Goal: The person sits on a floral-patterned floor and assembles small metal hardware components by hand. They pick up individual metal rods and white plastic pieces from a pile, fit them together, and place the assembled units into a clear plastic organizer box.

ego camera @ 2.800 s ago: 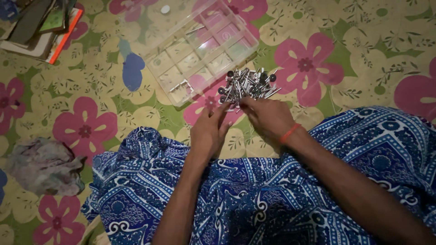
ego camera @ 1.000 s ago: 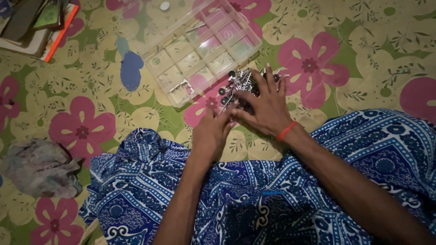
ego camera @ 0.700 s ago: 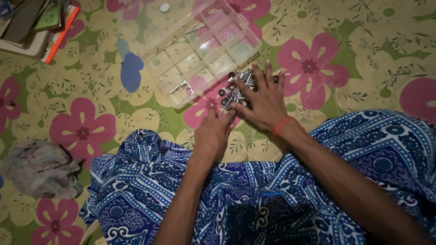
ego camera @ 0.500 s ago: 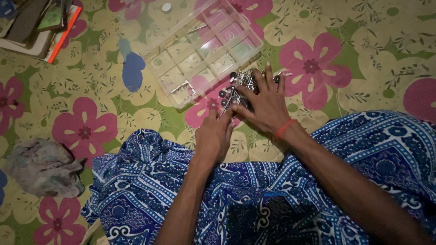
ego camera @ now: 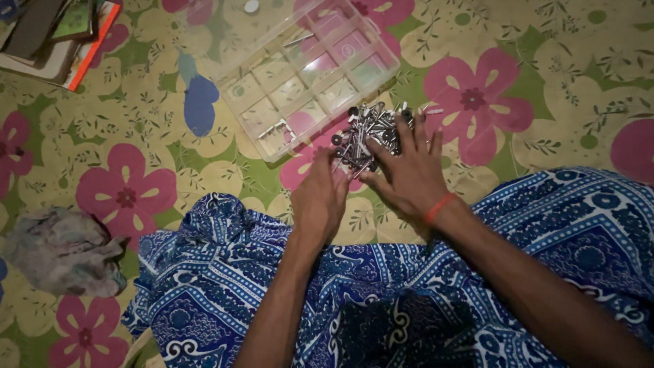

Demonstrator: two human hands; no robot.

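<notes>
Your right hand (ego camera: 409, 174) lies spread open over shiny metal bits (ego camera: 368, 133) — your left hand (ego camera: 319, 201) touches them, fingers loose, beside the clear plastic box (ego camera: 300, 75).

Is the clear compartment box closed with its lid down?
No, the clear compartment box lies open, dividers exposed, beside the pile of metal pins.

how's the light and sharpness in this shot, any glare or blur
Head view: dim, warm light, darkest over the blue patterned cloth; pale glare on the clear compartment box washes out its dividers; the pile of metal pins glints; left hand and right hand look slightly soft.
</notes>
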